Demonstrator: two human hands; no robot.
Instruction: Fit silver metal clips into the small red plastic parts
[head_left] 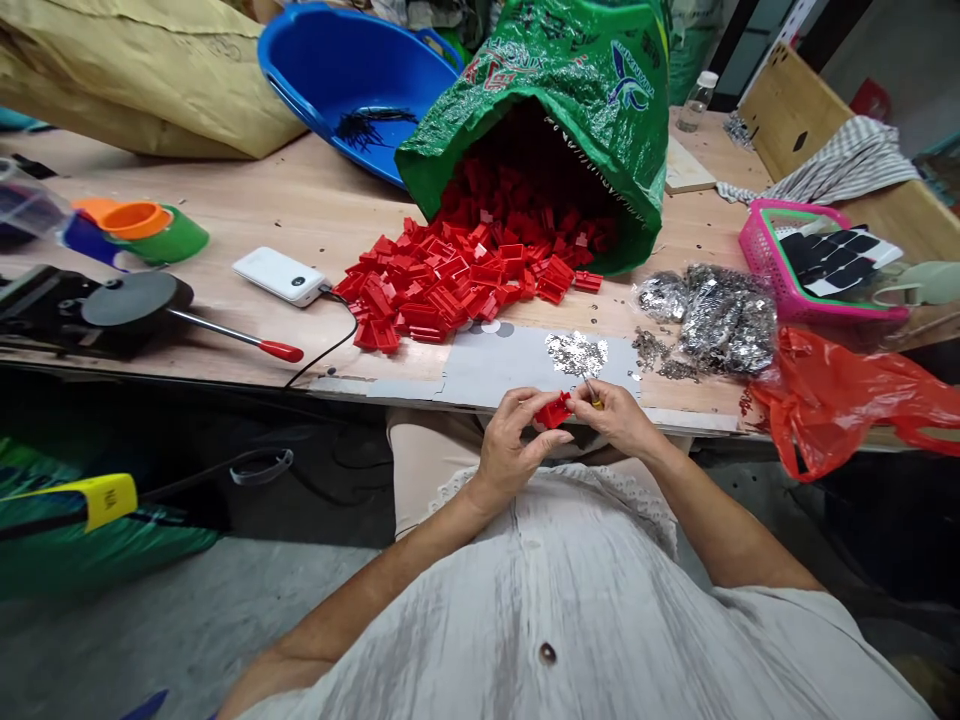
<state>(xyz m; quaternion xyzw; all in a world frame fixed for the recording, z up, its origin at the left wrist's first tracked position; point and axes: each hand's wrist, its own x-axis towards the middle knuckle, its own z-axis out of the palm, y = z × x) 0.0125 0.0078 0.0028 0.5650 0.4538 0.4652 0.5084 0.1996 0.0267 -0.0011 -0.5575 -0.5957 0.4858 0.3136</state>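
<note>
Left hand [514, 447] grips red part [553, 411]; right hand [616, 416], yellow-handled tool [598, 403] (apparently mid-fitting; next move wants steadiness). Metal pieces [575, 353]: twelve o'clock.

A long, pale wood-topped bench [289, 215] stretches above a grey concrete floor [300, 590], an upright yellowish wooden panel [796, 108] rising at its right end.

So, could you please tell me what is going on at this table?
A seated person is working with both hands at the table's edge. The left hand holds a small red plastic part, while the right hand, close against it, holds a small yellow-handled tool. Ahead, a heap of similar red parts spreads from the mouth of a green sack, and a small pile of silvery metal pieces lies on a grey sheet.
</note>
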